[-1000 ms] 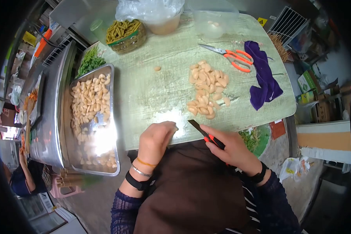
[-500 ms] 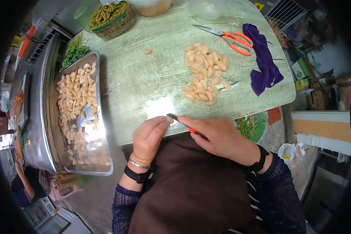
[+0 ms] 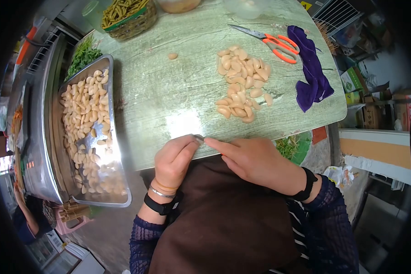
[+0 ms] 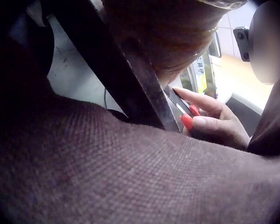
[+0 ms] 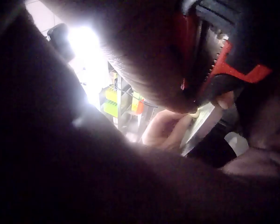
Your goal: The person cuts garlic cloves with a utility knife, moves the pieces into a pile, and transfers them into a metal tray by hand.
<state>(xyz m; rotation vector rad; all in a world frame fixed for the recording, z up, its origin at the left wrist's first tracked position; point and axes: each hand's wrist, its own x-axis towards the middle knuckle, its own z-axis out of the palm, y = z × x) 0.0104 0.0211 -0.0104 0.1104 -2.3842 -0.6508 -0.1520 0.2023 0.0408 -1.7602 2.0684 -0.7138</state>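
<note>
In the head view my left hand (image 3: 173,157) is at the table's front edge, pinching a small pale piece between thumb and fingertips, mostly hidden by the fingers. My right hand (image 3: 260,160) grips a utility knife (image 5: 238,70) with a red and black handle and a toothed metal channel. Its dark blade (image 3: 198,137) lies at the left fingertips, with the right forefinger stretched along it. Beyond the hands lies a pile of pale, smooth oval pieces (image 3: 237,68), and a single one (image 3: 172,55) sits apart. A metal tray (image 3: 113,114) at the left holds many more.
Orange-handled scissors (image 3: 278,45) and a crumpled purple cloth (image 3: 309,68) lie at the table's right. At the back left stand a basket of green pods (image 3: 132,25) and leafy greens (image 3: 84,55). A green basin (image 3: 302,148) is below the right edge.
The right hand has moved left, bringing the knife blade to the left fingertips. The view has tilted lower, so the table's things appear higher and the tray further left.
</note>
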